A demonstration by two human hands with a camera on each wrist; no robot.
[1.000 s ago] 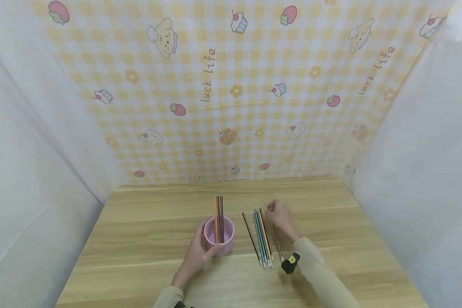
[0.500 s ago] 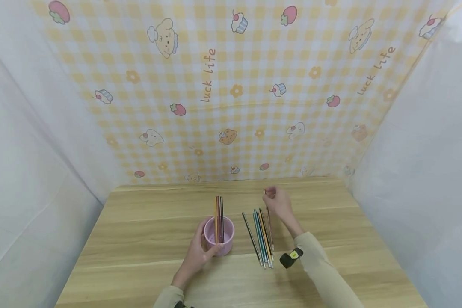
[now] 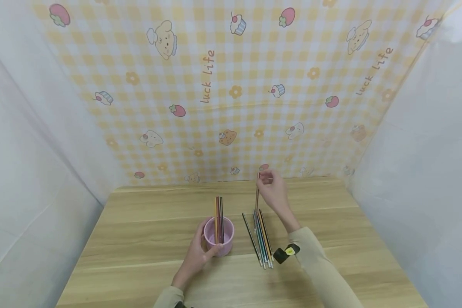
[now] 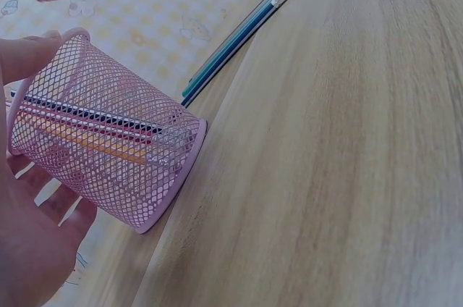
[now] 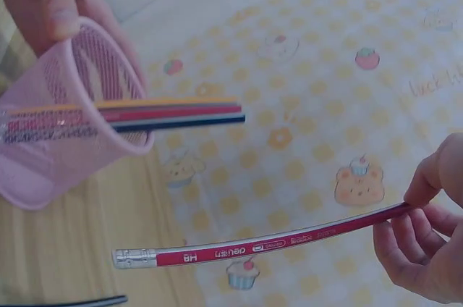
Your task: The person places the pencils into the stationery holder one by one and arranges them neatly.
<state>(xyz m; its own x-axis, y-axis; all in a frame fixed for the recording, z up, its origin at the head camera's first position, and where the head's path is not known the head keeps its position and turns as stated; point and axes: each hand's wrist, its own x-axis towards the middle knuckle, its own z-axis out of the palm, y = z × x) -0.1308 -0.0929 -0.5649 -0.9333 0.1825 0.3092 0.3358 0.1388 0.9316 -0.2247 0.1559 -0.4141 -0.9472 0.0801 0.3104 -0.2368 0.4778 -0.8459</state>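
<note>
A pink mesh pen holder (image 3: 226, 249) stands upright on the table, and my left hand (image 3: 194, 254) grips it round the side, thumb near the rim. Several pencils (image 5: 173, 113) lean inside it: yellow, red and dark ones. My right hand (image 3: 274, 190) is raised above the far part of the table. It pinches a red pencil (image 5: 246, 247) near one end between thumb and fingertips; the metal-and-eraser end points down. Below that pencil lies a loose row of pencils (image 3: 262, 239), dark, blue-green and yellow, with their eraser ends toward me.
One dark green pencil (image 3: 252, 238) lies slightly apart, between the row and the pen holder. The wooden table (image 3: 138, 239) backs onto a yellow checked cloth (image 3: 231, 119). White sheets (image 3: 419, 154) hang on both sides.
My right hand has lifted the red pencil from the right of the row and carried it up and left over the other pencils. My left hand and the pen holder have stayed put.
</note>
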